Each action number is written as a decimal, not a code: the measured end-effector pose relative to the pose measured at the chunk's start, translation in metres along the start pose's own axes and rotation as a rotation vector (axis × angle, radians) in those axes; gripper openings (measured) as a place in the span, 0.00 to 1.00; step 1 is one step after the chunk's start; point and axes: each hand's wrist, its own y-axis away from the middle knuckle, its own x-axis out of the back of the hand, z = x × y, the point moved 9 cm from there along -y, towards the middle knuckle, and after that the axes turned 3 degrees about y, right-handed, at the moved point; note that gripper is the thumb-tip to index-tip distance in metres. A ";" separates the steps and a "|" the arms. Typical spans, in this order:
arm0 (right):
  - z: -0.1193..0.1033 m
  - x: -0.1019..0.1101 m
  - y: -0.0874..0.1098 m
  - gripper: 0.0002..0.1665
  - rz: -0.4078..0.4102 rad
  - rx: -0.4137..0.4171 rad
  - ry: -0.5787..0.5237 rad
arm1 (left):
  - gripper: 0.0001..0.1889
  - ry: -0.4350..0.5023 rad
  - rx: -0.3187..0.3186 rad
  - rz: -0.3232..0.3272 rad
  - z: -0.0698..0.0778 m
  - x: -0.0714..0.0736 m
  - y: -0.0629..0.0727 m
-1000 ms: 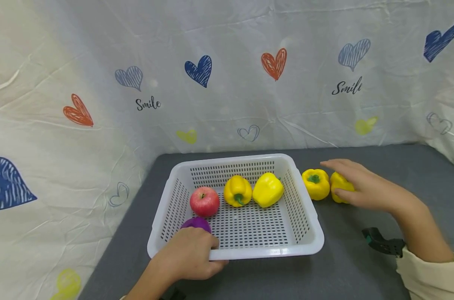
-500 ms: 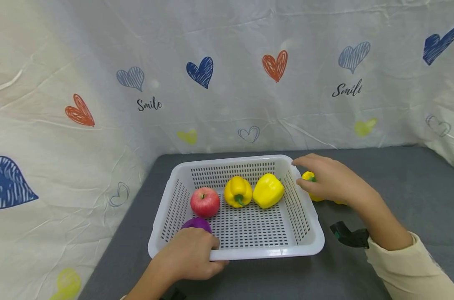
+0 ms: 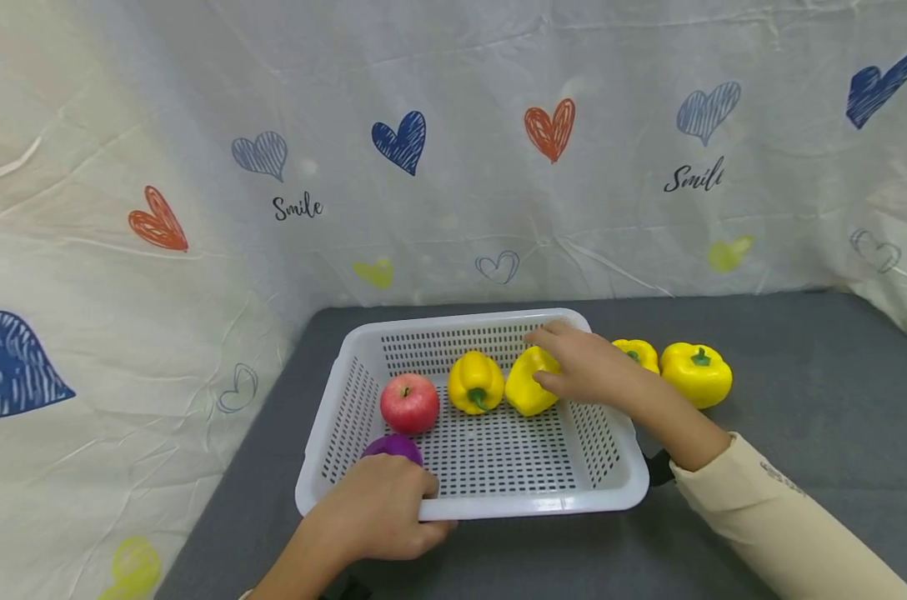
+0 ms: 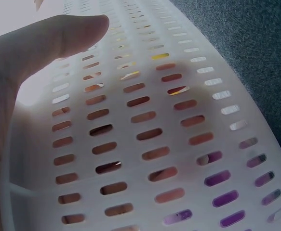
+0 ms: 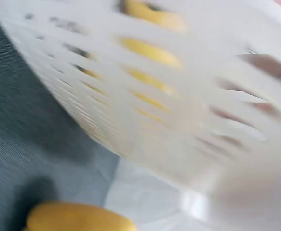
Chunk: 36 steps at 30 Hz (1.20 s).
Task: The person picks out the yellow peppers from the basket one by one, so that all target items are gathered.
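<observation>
Your right hand (image 3: 583,364) has moved over the basket (image 3: 528,505), fingers parted at its right-hand yellow pepper (image 3: 527,395), now within reach; contact is unclear. Your left hand (image 3: 384,508) grips the basket's near rim.

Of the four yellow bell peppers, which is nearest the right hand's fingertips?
The rightmost bell pepper inside the white basket; the right hand partly covers it in the head view. Its basket neighbour sits nearer the red apple; two more sit outside.
</observation>
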 end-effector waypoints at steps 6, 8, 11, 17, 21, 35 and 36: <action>-0.006 -0.023 -0.009 0.35 0.008 0.021 0.239 | 0.15 0.011 -0.006 -0.009 0.001 -0.002 -0.001; -0.007 -0.027 -0.010 0.35 0.003 0.037 0.256 | 0.14 0.010 -0.005 -0.012 0.002 -0.002 -0.001; -0.012 -0.031 -0.010 0.32 -0.028 0.088 0.194 | 0.14 0.004 0.000 -0.013 0.002 -0.001 -0.001; -0.024 -0.036 -0.006 0.18 -0.107 0.205 0.007 | 0.14 0.000 0.000 -0.007 0.002 0.000 -0.001; -0.029 -0.045 -0.003 0.30 -0.191 0.214 -0.134 | 0.14 0.003 0.002 -0.017 0.001 -0.002 0.000; -0.022 -0.056 -0.001 0.46 -0.278 0.080 0.035 | 0.13 0.005 0.006 -0.013 -0.001 0.000 0.000; -0.024 -0.056 -0.001 0.44 -0.279 0.095 0.033 | 0.14 0.004 0.005 -0.011 -0.001 0.000 0.000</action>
